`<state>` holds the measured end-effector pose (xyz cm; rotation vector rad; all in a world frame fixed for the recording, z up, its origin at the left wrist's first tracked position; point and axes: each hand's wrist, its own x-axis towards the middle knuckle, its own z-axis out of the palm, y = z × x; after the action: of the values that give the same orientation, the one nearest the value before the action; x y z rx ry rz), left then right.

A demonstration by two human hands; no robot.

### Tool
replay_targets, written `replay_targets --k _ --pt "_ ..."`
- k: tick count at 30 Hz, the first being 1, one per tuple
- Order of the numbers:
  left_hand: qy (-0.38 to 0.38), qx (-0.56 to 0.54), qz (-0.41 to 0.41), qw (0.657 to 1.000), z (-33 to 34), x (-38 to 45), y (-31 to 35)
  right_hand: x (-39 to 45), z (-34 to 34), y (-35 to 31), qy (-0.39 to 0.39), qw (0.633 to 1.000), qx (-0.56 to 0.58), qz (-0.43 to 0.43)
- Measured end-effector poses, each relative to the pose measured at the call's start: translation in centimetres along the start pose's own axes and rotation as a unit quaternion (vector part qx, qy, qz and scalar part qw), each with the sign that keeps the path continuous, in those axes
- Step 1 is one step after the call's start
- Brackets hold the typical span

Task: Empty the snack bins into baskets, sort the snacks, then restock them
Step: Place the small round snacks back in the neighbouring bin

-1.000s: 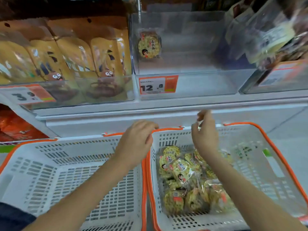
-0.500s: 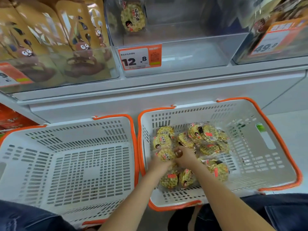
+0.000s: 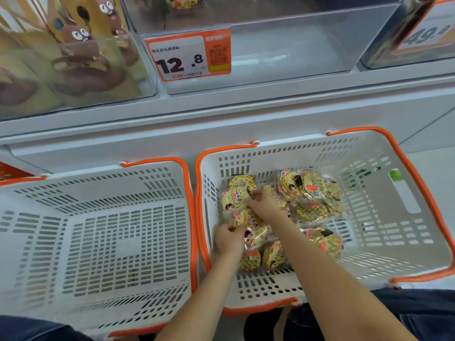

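Two white baskets with orange rims stand side by side below the shelf. The right basket point(image 3: 384, 217) holds several yellow-green round cracker packs point(image 3: 312, 193). Both my hands are down inside it. My left hand point(image 3: 230, 238) pinches the edge of a cracker pack point(image 3: 254, 226) near the basket's left wall. My right hand point(image 3: 264, 205) pinches the wrapper of another pack point(image 3: 237, 196) just beyond it. The left basket point(image 3: 98, 230) has nothing in it. Above, the clear bin point(image 3: 283, 45) with the 12.8 price tag point(image 3: 188, 56) shows one pack at its back.
A clear bin of tan pouches with cartoon faces point(image 3: 73, 57) sits on the shelf at left. Another bin with a 49.8 tag point(image 3: 423, 33) is at right. The white shelf front point(image 3: 221, 124) runs just behind the baskets. My knees in dark trousers point(image 3: 406, 316) are below them.
My hands dropped from the basket rim into the right basket and took hold of cracker packs. The view tilted down and moved closer to the baskets.
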<state>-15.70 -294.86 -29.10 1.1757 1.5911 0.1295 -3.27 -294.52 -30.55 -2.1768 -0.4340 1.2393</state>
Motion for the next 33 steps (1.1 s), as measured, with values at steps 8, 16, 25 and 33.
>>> replay_targets --k 8,16,25,33 --pt "0.05 -0.03 0.184 0.981 -3.3 -3.8 2.5 -0.9 -0.8 -0.9 0.055 0.97 0.235 0.008" --pt "0.037 -0.251 0.147 0.956 -7.1 -4.1 6.0 -6.9 -5.1 -2.4 -0.017 0.898 0.435 -0.064" --pt "-0.007 -0.241 0.225 0.944 -12.7 -5.7 8.0 -13.3 -4.7 -6.9 0.081 0.896 0.413 -0.139" --pt "-0.121 -0.396 0.154 0.897 -15.5 -7.6 7.1 -17.3 -0.5 -9.7 -0.011 0.946 0.138 -0.294"
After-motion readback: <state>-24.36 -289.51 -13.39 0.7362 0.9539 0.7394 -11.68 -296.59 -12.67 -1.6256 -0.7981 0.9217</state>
